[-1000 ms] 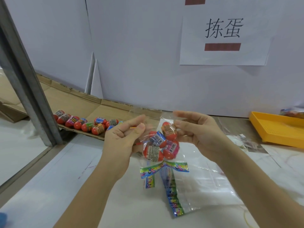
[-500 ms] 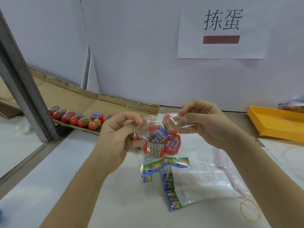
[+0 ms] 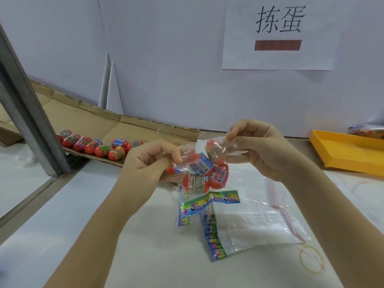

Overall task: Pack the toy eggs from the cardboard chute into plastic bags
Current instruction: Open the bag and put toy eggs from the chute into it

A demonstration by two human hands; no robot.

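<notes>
Left hand (image 3: pixel 149 161) and right hand (image 3: pixel 259 150) are both raised over the table (image 3: pixel 145 246), fingers curled, each pinching one top corner of a clear plastic bag (image 3: pixel 223 145) stretched between them. The bag hangs below the fingers with several red toy eggs (image 3: pixel 199 166) inside, labels and barcodes showing. One more egg sits against the left palm; can't tell if it is inside the bag. Cardboard chute (image 3: pixel 87 125) is beyond and left of the left hand, with a row of loose eggs (image 3: pixel 97 146) at its lower edge. Empty bags (image 3: pixel 255 221) with colourful header strips lie flat on the table under and nearer than the hands. Yellow rubber band (image 3: pixel 311 259) is near the right forearm, and a yellow tray (image 3: pixel 342 150) is right of the right hand.
</notes>
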